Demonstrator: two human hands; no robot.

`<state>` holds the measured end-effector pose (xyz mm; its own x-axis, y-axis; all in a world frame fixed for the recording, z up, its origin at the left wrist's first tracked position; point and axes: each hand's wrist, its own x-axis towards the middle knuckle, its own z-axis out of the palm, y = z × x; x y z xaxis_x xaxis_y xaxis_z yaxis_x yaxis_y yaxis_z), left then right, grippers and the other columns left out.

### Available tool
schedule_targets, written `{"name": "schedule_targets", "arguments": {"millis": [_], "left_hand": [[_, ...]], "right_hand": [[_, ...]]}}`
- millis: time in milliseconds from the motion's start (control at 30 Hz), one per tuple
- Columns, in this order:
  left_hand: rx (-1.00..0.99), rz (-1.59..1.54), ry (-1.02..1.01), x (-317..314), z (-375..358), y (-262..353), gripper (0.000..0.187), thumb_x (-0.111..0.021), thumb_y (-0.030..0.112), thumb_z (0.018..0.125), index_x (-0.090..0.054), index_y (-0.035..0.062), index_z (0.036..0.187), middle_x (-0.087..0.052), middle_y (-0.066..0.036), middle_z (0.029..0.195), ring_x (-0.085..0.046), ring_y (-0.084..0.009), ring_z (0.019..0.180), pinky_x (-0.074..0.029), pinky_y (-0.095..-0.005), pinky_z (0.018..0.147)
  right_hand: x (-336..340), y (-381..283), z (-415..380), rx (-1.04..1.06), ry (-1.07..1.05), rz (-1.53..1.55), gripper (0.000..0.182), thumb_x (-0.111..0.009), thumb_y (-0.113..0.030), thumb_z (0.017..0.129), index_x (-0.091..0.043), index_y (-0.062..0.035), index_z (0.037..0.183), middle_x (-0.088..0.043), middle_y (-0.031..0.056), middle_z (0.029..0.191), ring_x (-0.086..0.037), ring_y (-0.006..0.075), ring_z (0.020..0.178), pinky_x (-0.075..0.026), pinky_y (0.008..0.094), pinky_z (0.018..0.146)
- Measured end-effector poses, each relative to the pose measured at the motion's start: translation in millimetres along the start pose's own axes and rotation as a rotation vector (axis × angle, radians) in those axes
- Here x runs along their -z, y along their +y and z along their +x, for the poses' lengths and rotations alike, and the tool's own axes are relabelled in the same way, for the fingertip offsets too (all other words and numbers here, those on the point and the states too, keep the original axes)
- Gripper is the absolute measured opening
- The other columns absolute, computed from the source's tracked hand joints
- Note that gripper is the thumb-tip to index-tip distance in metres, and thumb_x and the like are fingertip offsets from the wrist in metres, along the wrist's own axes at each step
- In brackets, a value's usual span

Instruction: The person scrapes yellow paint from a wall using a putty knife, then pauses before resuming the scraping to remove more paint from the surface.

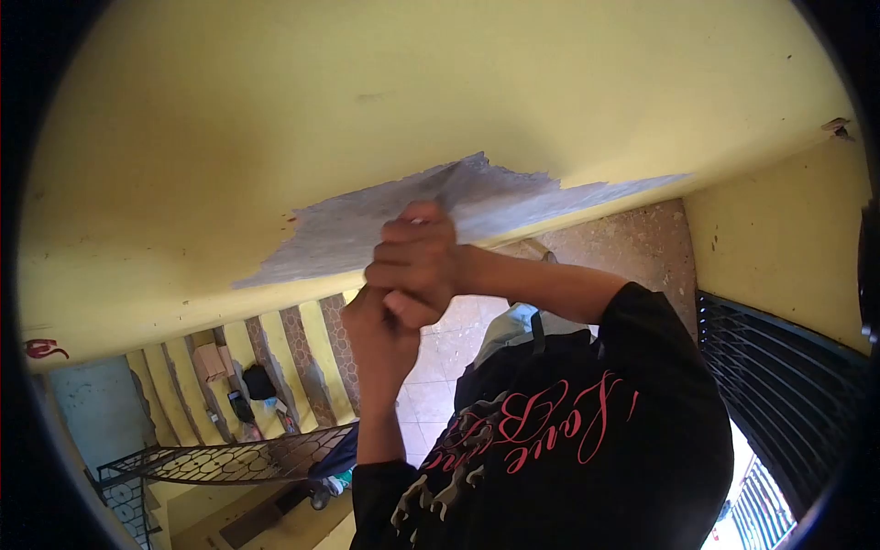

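Both hands are closed together, one above the other, in front of the yellow wall. My right hand is wrapped round the hidden handle of a scraper. Below it, my left hand grips the same tool, its fingers partly covered by the right. The scraper's thin grey blade points up and lies against the wall at the upper border of a bare grey patch. Ragged edges of yellow paint surround this patch.
Steps with yellow risers run down at the lower left, with a dark bag and a cardboard piece on them. A metal railing stands beside them. Dark gate bars are at the right, above floor tiles.
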<state>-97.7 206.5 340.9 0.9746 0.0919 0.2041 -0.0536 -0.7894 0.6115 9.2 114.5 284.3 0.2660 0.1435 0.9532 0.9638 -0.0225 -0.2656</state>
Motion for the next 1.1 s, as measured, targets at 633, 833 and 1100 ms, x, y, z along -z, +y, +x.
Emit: {"name": "schedule_targets", "arguments": {"millis": [633,833,1100], "left_hand": [[-0.067,0.052,0.031,3.8,2.1,9.4,0.015,-0.060,0.011,0.081,-0.057,-0.0005,0.089,-0.060,-0.022,0.073,-0.062,-0.0407,0.066,-0.046,-0.0415,0.055],[-0.058,0.163,-0.005,1.9,1.2,15.3,0.013,-0.060,0.010,0.078,-0.057,0.0002,0.087,-0.061,-0.021,0.076,-0.062,-0.0414,0.070,-0.046,-0.0410,0.057],[-0.132,0.079,-0.024,-5.7,18.1,23.1,0.021,-0.058,0.017,0.085,-0.057,-0.0040,0.084,-0.063,-0.018,0.073,-0.062,-0.0245,0.063,-0.045,-0.0328,0.056]], "right_hand": [[6.0,2.3,5.1,0.024,0.040,0.049,0.018,-0.050,-0.032,0.069,-0.052,-0.0147,0.064,-0.044,-0.0007,0.057,-0.048,0.0176,0.058,-0.033,0.0338,0.071],[7.9,1.3,1.7,0.021,0.047,0.053,0.018,-0.049,-0.031,0.070,-0.052,-0.0146,0.064,-0.044,-0.0008,0.057,-0.047,0.0179,0.057,-0.033,0.0349,0.070],[18.4,8.3,2.5,-0.012,0.067,-0.039,0.022,-0.047,-0.034,0.070,-0.054,-0.0145,0.063,-0.044,-0.0015,0.056,-0.046,0.0174,0.056,-0.033,0.0342,0.068]]}}
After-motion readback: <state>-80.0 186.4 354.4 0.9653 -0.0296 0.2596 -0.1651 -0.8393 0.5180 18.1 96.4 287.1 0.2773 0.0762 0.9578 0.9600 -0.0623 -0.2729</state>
